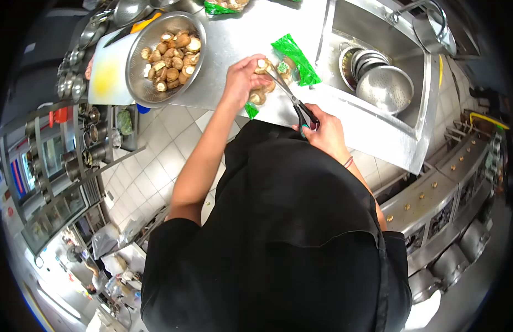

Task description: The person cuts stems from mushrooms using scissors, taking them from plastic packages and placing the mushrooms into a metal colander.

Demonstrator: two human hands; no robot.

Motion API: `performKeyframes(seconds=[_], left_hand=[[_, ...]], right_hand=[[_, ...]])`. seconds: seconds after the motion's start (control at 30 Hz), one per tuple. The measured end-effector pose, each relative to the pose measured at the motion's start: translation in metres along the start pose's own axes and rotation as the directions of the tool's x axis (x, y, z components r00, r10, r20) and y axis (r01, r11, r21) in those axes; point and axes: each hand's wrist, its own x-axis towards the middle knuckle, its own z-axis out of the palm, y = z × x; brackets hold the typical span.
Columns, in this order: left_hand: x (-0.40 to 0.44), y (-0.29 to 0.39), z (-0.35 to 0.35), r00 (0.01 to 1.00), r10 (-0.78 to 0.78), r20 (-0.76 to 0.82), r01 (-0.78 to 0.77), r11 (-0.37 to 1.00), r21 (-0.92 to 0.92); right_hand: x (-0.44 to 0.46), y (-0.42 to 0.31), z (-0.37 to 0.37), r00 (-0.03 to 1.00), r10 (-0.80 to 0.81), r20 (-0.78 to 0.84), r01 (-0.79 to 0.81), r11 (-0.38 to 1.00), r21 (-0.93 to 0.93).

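My left hand (242,80) pinches a mushroom (261,65) above the steel counter, its pale stem side showing. In my right hand (325,131) is a pair of scissors (294,100) with dark handles, and its blades reach up to that mushroom. Whether the blades touch the stem I cannot tell. Just under and behind my hands lies a clear bag with green printed ends (301,61), with more mushrooms (257,97) in or on it. To the left, a perforated steel colander (136,74) holds many brown mushrooms (173,60).
A white cutting board (108,83) with a knife (121,36) lies left of the colander. At the right is a sink (345,33) with stacked steel bowls and a strainer (385,89). Another green-marked mushroom bag (226,6) sits at the counter's back.
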Motion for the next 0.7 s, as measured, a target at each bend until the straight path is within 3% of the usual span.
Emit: performKeyframes(seconds=[0.03,0.1,0.17,0.23,0.3,0.37,0.43,0.5,0.7], left_hand=[[-0.005,-0.001,0.006,1.0,0.019,-0.021,-0.019,1.0,0.009],[-0.014,-0.01,0.016,0.993,0.037,-0.112,-0.053,0.988,-0.146],[-0.021,-0.021,0.02,0.983,0.045,-0.176,-0.068,0.989,-0.13],[-0.028,-0.033,0.027,0.955,0.21,-0.209,-0.202,0.978,0.061],[-0.036,-0.045,0.041,0.94,0.209,-0.271,-0.178,0.975,0.136],[-0.035,-0.056,0.049,0.88,0.303,-0.365,-0.208,0.938,0.277],[-0.031,-0.068,0.046,0.883,0.325,-0.338,-0.212,0.92,0.331],[-0.03,-0.076,0.046,0.862,0.369,-0.348,-0.187,0.869,0.458],[-0.019,-0.068,0.035,0.871,0.361,-0.333,-0.175,0.862,0.476]], right_hand=[[0.005,0.002,-0.001,1.0,-0.026,0.01,0.025,1.0,0.012],[0.01,0.012,0.001,0.997,0.014,0.071,-0.012,0.999,-0.036],[0.013,0.02,0.003,0.995,-0.004,0.096,0.006,1.0,-0.017],[0.011,0.03,0.01,0.992,-0.004,0.126,0.004,1.0,-0.002],[0.009,0.034,0.016,0.988,0.013,0.155,-0.025,0.997,0.073],[0.004,0.033,0.021,0.983,0.033,0.182,-0.059,0.989,0.137],[0.005,0.033,0.024,0.959,0.086,0.269,-0.166,0.943,0.288],[0.006,0.039,0.037,0.973,0.006,0.231,-0.078,0.949,0.304],[0.009,0.046,0.043,0.979,0.015,0.201,-0.098,0.908,0.407]])
